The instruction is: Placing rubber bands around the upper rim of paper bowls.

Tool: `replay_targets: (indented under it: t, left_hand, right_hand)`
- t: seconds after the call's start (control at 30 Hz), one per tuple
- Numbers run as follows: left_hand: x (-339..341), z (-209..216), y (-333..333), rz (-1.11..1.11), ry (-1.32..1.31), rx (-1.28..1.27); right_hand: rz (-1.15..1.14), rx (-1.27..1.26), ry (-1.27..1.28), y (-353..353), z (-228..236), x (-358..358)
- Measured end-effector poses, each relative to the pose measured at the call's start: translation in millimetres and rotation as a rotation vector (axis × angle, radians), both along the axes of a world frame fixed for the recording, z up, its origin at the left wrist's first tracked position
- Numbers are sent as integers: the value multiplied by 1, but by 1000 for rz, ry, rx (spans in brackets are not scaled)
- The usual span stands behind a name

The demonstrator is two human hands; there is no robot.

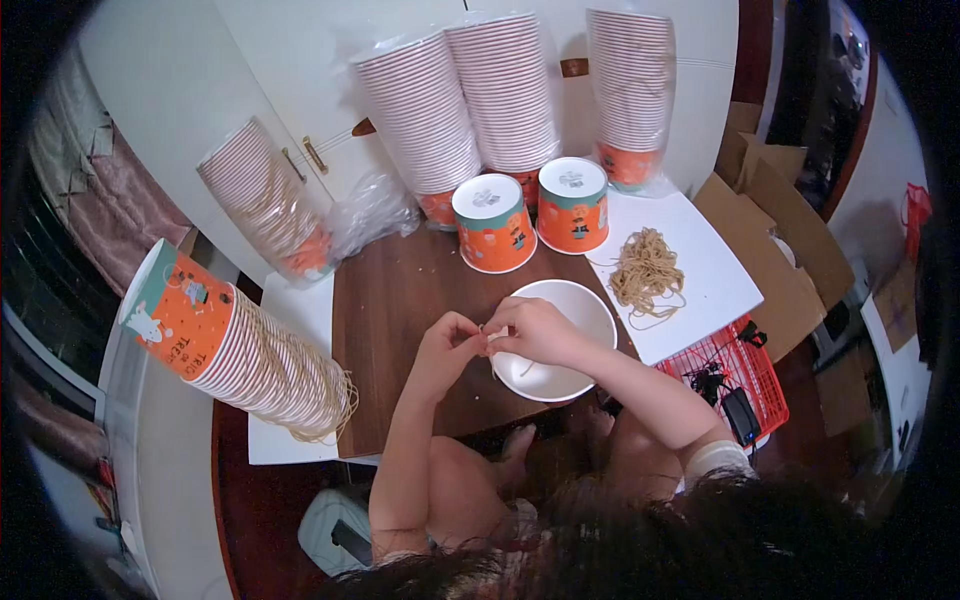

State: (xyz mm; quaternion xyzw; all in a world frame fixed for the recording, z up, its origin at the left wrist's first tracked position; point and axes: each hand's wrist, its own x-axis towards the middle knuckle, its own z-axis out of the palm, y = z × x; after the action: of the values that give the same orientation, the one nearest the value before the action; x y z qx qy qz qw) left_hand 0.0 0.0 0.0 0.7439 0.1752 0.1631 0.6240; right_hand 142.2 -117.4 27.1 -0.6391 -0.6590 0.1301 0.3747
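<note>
My left hand (445, 352) and my right hand (540, 332) meet over the left rim of a white paper bucket (567, 381), which stands mouth up at the table's near edge. Fingers of both hands are pinched together on a thin tan cord (527, 369); a bit of it shows inside the bucket, and the rest is mostly hidden by the fingers. Just beyond are two upside-down orange and green printed buckets (495, 238) (573, 222). To the right of the bucket a loose heap of tan cords (648, 270) lies on the white table leaf.
A long nested stack of buckets (265, 360), with cords hanging from it, leans at the left. Wrapped bucket stacks (415, 110) (632, 90) rise at the back beside a crumpled plastic bag (375, 212). A red basket (765, 385) and cardboard boxes (770, 240) stand at the right.
</note>
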Motion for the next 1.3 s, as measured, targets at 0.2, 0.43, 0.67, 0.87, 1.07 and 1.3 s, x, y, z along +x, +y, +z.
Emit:
replay_targets:
  t: [0.2,0.43,0.67,0.87,1.07,1.3]
  left_hand:
    - [2,-1,-5,136,-101,-105]
    - [-1,10,-10,202,-91,-183]
    - [-13,25,-10,123,285,338]
    - [-11,16,-11,65,358,487]
    - [-8,20,-13,241,264,512]
    - [-4,8,-7,213,72,295]
  right_hand:
    - [88,-39,31,1,-5,0]
    - [80,46,11,4,-7,0]
    - [38,13,59,8,-15,7]
    - [45,20,71,10,-15,4]
    - [26,7,110,8,-19,7]
    - [23,-13,129,10,-19,8]
